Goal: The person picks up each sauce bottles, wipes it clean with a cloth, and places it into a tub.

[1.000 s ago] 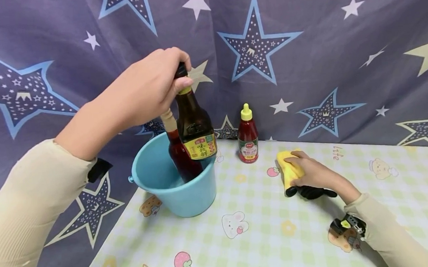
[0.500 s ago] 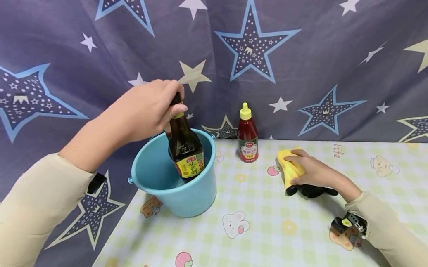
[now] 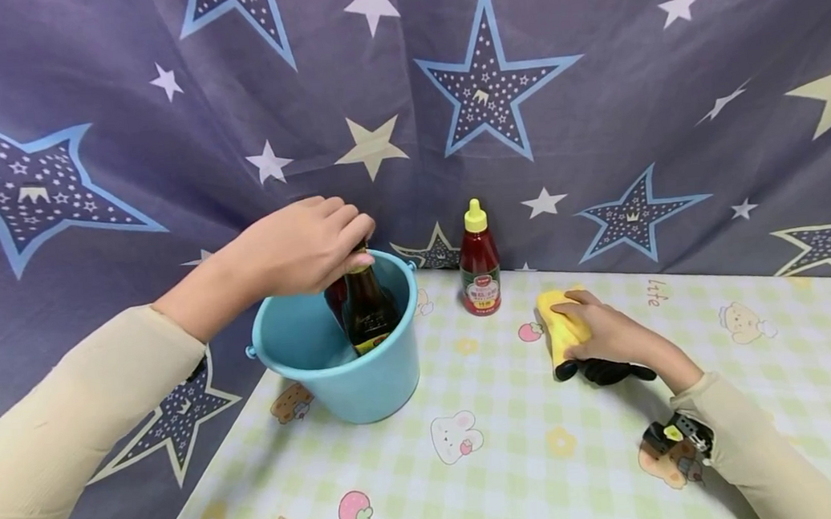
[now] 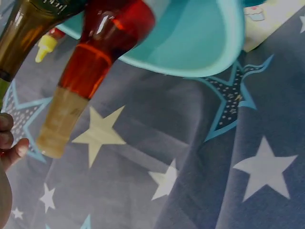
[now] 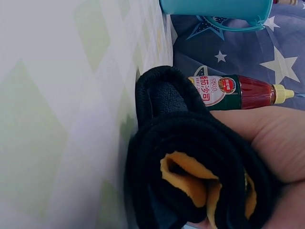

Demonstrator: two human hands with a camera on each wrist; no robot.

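Note:
My left hand (image 3: 306, 247) grips a dark soy sauce bottle (image 3: 370, 311) by its capped top. Most of that bottle is down inside the blue bucket (image 3: 366, 387), so just the top of its yellow label shows. Beside it in the bucket leans a red-liquid bottle (image 4: 88, 69) with a tan-wrapped neck, which the left wrist view shows free of the fingers. On the right, my right hand (image 3: 612, 336) holds a rolled yellow fabric bundle with black edging (image 5: 164, 131) against the table; its exact kind is unclear.
A ketchup bottle (image 3: 479, 267) with a yellow nozzle cap stands upright between the bucket and the right hand. The checked tablecloth (image 3: 518, 477) covers the table. A star-patterned curtain (image 3: 595, 134) hangs right behind the table's back edge.
My left hand has come down with the soy sauce bottle, from above the bucket's rim to deep inside it. The right hand and its fabric bundle have stayed in place.

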